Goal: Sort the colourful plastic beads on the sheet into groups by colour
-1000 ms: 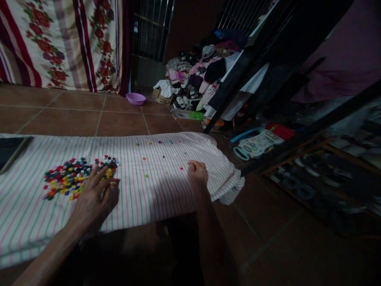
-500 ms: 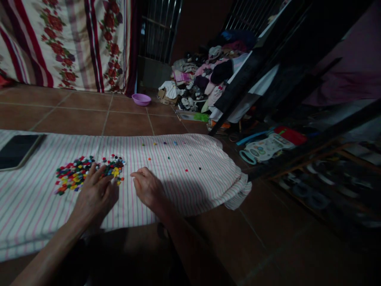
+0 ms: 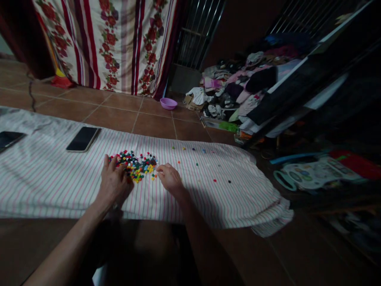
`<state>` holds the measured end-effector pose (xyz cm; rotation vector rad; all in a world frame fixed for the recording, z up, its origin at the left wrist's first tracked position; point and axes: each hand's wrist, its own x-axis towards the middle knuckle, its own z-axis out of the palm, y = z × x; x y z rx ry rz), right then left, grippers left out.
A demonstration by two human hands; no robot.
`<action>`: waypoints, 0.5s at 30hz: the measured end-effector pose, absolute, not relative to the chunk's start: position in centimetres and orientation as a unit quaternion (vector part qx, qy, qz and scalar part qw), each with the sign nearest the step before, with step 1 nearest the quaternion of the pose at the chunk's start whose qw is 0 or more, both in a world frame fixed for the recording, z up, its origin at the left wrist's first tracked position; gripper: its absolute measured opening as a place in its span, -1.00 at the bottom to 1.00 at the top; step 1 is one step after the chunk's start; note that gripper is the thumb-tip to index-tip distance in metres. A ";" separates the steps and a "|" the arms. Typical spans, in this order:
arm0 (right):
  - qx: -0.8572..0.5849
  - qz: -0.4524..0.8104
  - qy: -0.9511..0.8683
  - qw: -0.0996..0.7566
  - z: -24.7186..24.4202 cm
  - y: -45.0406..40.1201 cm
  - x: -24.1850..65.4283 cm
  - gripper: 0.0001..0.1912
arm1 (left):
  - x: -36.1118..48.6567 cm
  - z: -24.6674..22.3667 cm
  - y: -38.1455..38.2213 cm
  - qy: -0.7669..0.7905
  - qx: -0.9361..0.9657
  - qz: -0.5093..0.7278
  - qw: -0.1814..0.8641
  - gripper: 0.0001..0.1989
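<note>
A pile of small multicoloured pieces point(image 3: 135, 163) lies on the striped cloth point(image 3: 143, 200). My left hand point(image 3: 112, 178) rests at the pile's left side, its fingers spread over the pieces. Just right of the pile is my right hand point(image 3: 170, 178), thumb and fingertips pinched together; whatever is between them is too small to make out. Farther right, single pieces lie spaced apart on the cloth, among them a red piece point(image 3: 214, 180), a black piece point(image 3: 229, 182), a green piece point(image 3: 197, 164) and an orange piece point(image 3: 179, 162).
Left of the pile lies a phone point(image 3: 83, 139), with another dark device point(image 3: 10, 140) at the far left. Beyond the cloth, a purple basin point(image 3: 168, 104) stands on the tiled floor near a heap of clothes point(image 3: 235, 85). A toy panel point(image 3: 318, 172) is at the right.
The view has swung left, bringing the second dark device into sight. My left hand has shifted from the pile's middle to its left side. My right hand remains pinched beside the pile.
</note>
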<state>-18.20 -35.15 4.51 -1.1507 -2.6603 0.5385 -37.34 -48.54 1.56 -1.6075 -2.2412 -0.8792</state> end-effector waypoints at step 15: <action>-0.332 0.158 -0.930 0.021 4.5 -35.2 -18.9 -0.75 | -38.6 2.7 -50.5 -0.755 -0.545 -0.336 0.136 -0.72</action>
